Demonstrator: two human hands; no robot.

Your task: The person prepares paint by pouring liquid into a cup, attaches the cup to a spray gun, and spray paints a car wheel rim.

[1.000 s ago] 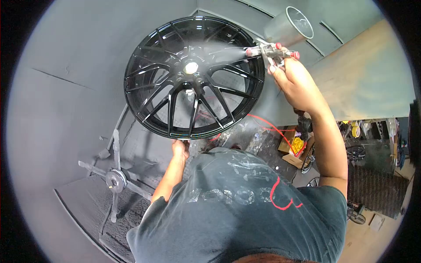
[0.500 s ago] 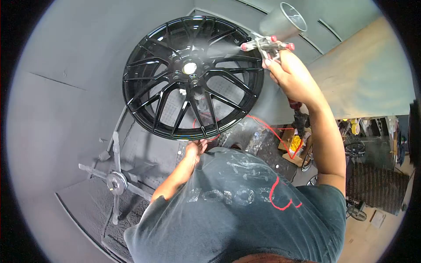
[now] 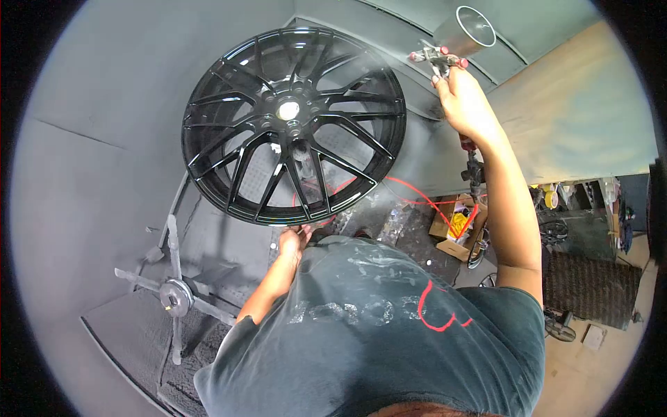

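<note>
spray gun [image 3: 440,58] in the right hand [image 3: 464,101], black alloy wheel [image 3: 303,99] at upper centre

the glossy black multi-spoke wheel fills the upper centre of the frame, its face turned to the camera and its centre bore showing bright. the right hand, at upper right, is clamped round the handle of the spray gun, which is well apart from the wheel, beyond its right edge. a metal paint cup [image 3: 464,36] sits on the gun with its round end towards the top edge. a faint haze hangs by the wheel's upper right.

the left hand [image 3: 294,240] is at the wheel's lower edge, fingers curled; whether it grips the rim or only rests there cannot be told. the two hands are well apart.

a red hose [image 3: 425,197] runs across below the wheel towards a cardboard box [image 3: 453,249] right of centre, with something yellow [image 3: 460,223] inside. a four-armed stand [image 3: 176,299] coated in grey is at lower left. a dark t-shirt [image 3: 375,340] covers the lower centre.
</note>
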